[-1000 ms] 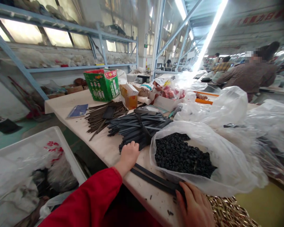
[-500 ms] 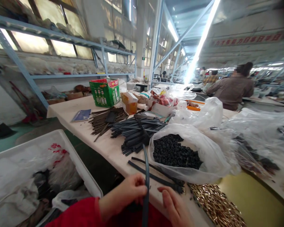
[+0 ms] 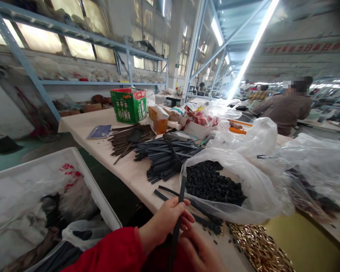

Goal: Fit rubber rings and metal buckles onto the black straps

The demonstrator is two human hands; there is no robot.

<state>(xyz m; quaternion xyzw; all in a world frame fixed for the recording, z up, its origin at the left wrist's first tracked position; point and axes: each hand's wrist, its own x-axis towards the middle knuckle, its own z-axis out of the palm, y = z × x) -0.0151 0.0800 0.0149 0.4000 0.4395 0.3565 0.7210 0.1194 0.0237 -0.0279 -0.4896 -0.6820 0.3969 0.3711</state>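
Note:
A long dark strip [image 3: 175, 236] stands nearly upright at the bottom centre, with my left hand [image 3: 170, 217] closed on its middle, thumb across it. Close to its lower right side is my right hand [image 3: 198, 247], blurred; its fingertips are partly hidden near the left fingers. Beyond the hands, loose dark strips [image 3: 200, 219] lie on the table [image 3: 136, 181]. An open plastic bag [image 3: 255, 206] holds small black loops [image 3: 212, 185]. Gold metal pieces [image 3: 257, 245] are spread at the lower right.
Bundles of dark strips [image 3: 164, 155], a green box [image 3: 129, 105] and an orange box [image 3: 158, 120] sit farther back. At left is a white bin [image 3: 82, 166] with bags. A person [image 3: 286, 107] sits at the back right, beyond plastic bags [image 3: 260, 136].
My left hand has moved up and right with the strip, its fingers now wrapped further round it. My right hand has shifted left and down, closer to the left one. The view has shifted slightly.

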